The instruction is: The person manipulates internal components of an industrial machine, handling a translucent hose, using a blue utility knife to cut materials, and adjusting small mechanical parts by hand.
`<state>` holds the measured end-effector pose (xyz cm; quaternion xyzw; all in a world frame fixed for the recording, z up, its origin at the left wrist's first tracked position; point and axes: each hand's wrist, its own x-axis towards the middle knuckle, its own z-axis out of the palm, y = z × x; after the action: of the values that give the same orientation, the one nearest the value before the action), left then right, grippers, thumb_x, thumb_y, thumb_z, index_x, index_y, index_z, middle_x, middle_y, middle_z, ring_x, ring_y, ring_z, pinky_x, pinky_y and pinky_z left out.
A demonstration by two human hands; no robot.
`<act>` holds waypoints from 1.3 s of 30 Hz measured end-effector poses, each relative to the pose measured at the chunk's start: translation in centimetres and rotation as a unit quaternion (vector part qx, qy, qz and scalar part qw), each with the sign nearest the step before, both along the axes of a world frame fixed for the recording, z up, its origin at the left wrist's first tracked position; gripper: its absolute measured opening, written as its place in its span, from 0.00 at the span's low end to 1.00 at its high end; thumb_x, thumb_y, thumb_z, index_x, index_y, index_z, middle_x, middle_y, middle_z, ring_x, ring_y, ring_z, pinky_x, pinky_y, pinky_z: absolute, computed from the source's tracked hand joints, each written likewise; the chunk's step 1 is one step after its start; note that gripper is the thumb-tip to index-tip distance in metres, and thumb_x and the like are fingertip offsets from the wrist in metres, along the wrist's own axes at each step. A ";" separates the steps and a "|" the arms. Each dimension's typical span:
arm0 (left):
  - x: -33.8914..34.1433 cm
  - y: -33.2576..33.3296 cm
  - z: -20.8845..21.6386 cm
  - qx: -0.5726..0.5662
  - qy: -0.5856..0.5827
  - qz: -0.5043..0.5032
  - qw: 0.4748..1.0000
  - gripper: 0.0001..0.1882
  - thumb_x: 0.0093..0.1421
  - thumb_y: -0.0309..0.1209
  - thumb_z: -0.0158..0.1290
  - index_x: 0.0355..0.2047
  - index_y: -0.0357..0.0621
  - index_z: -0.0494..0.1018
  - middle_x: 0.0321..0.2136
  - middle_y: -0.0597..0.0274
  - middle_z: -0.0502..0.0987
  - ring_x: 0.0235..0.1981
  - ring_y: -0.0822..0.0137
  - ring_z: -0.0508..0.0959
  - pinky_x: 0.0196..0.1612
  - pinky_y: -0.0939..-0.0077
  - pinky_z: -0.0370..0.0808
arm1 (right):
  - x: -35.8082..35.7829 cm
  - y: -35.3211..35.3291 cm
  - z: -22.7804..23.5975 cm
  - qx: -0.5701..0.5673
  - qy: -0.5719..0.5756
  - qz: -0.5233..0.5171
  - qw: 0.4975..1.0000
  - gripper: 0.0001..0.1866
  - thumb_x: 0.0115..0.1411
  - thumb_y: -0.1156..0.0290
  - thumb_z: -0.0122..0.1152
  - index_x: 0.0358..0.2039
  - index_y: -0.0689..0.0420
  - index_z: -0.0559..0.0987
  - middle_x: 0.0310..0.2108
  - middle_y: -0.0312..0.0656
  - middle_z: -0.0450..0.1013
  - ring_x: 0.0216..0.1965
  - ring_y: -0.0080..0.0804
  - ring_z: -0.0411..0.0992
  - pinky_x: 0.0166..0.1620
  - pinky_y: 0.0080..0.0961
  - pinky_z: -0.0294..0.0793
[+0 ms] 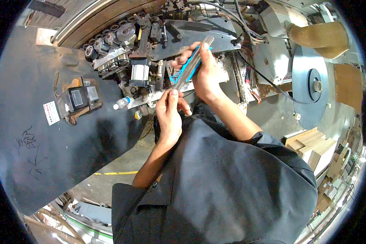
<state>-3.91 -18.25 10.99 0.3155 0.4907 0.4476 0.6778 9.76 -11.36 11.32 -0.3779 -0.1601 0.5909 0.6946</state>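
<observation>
Because it is long and thin, the blue-edged grey strip (187, 74) is held at two places, in the air in front of the person's chest, slanting so that its far end leans rightward; two holds presumably keep it from swinging. The right hand (207, 77) has its grip closed around the upper part, thumb on one side and fingers wrapped past the other, with the tip poking out beyond. The left hand (169, 116) appears to pinch the lower end between thumb and forefinger, its other fingers loosely curled away; the fingers hide much, so I cannot tell whether blue and grey are one piece. Beyond the strip is a silver machine block (139, 73) among dark fittings. To the left, a small clear bottle (121, 103) lies on its side by the machine's edge, and a black boxy device (78, 98) rests on the dark counter (97, 136), perhaps set there out of the hands' way
</observation>
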 end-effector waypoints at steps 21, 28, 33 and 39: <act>-1.5 0.5 -1.4 0.073 -0.047 -0.165 0.982 0.23 0.73 0.43 0.53 0.50 0.30 0.72 0.32 0.49 0.83 0.27 0.65 0.84 0.31 0.76 0.81 | 0.3 -0.2 -1.4 -0.017 -0.006 0.092 0.996 0.26 0.77 0.44 0.36 0.46 0.56 0.68 0.27 0.44 0.77 0.32 0.41 0.82 0.39 0.33 0.81; -0.5 0.8 -2.7 0.084 -0.025 -0.065 0.994 0.26 0.66 0.45 0.62 0.50 0.35 0.70 0.33 0.57 0.80 0.27 0.68 0.82 0.32 0.76 0.80 | -1.3 -1.3 -1.2 -0.029 -0.017 0.127 0.991 0.26 0.77 0.43 0.34 0.44 0.56 0.67 0.25 0.44 0.76 0.39 0.44 0.83 0.38 0.34 0.83; -0.8 0.8 -2.6 0.094 0.014 -0.071 0.993 0.29 0.67 0.43 0.61 0.58 0.34 0.68 0.37 0.60 0.78 0.29 0.69 0.82 0.34 0.76 0.80 | -1.2 -1.2 -2.3 -0.033 -0.018 0.134 0.990 0.26 0.77 0.43 0.34 0.42 0.55 0.68 0.26 0.46 0.78 0.45 0.46 0.82 0.42 0.35 0.83; -0.5 0.5 -2.5 0.104 0.039 -0.038 0.993 0.24 0.71 0.44 0.56 0.52 0.33 0.69 0.28 0.57 0.78 0.21 0.68 0.79 0.23 0.76 0.79 | -2.0 -2.3 -3.0 -0.007 -0.004 0.161 0.987 0.26 0.77 0.43 0.32 0.41 0.54 0.67 0.26 0.47 0.77 0.48 0.48 0.81 0.41 0.36 0.83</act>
<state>-4.43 -17.72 8.50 0.4201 0.4548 0.4577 0.6381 7.77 -13.70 8.33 -0.3546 -0.2172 0.6946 0.5870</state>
